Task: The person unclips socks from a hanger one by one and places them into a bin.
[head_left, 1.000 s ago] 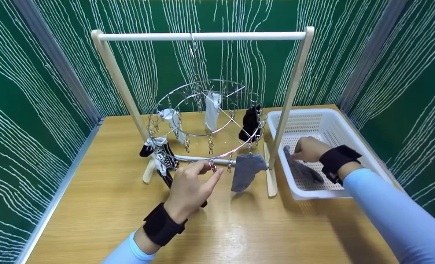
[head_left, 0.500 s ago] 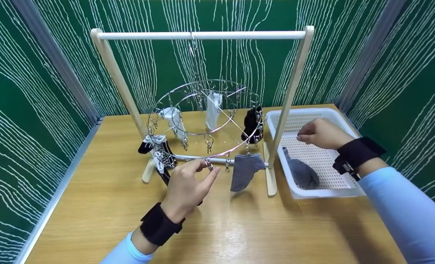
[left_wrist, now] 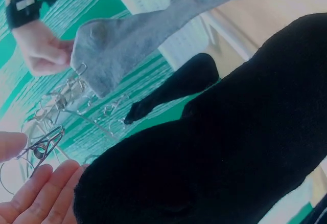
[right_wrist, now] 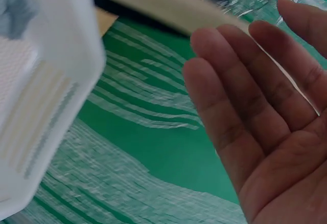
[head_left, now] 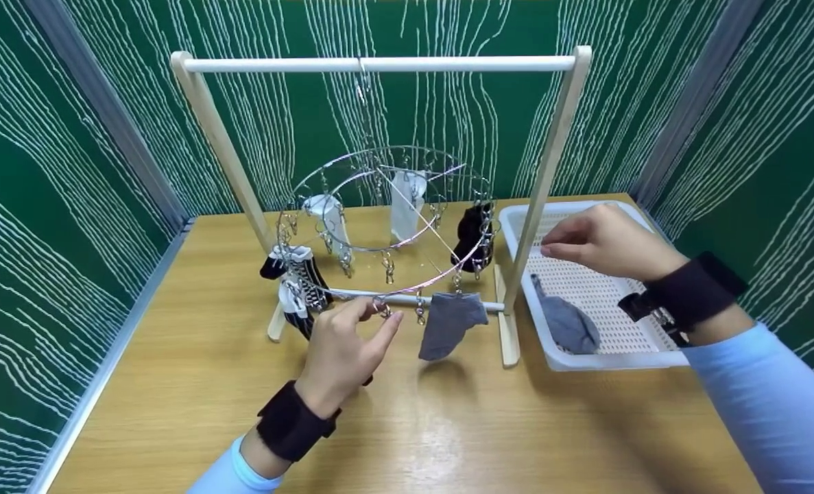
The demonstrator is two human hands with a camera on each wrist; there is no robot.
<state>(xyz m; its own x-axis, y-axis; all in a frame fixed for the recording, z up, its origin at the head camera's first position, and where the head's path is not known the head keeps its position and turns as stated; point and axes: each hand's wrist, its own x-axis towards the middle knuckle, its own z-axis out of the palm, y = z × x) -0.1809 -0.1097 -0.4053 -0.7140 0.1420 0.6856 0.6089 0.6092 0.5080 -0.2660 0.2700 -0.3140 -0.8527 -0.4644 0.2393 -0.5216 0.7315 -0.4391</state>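
My left hand (head_left: 345,346) pinches a small metal clip (left_wrist: 46,146) at the front rim of the round sock hanger (head_left: 426,285). A black sock (left_wrist: 204,147) fills much of the left wrist view, close to that hand; in the head view the hand mostly hides it. To the right of the pinched clip, a grey sock (head_left: 451,326) hangs from the hanger. My right hand (head_left: 616,240) is over the white basket (head_left: 554,360), with nothing between its loosely bent fingers. Inside that basket lies another grey sock (head_left: 570,326).
The hanger hooks onto the white rail (head_left: 461,64) of a wooden stand, whose right post (head_left: 551,165) stands between the hanger and basket. Striped socks (head_left: 300,274), white socks (head_left: 407,206) and a black sock (head_left: 474,237) hang around the ring. Green walls enclose the wooden table (head_left: 448,425).
My right hand has left the grey sock in the basket and risen empty above it. My left hand has shifted slightly left with the clip, and the hanging grey sock has swung left.
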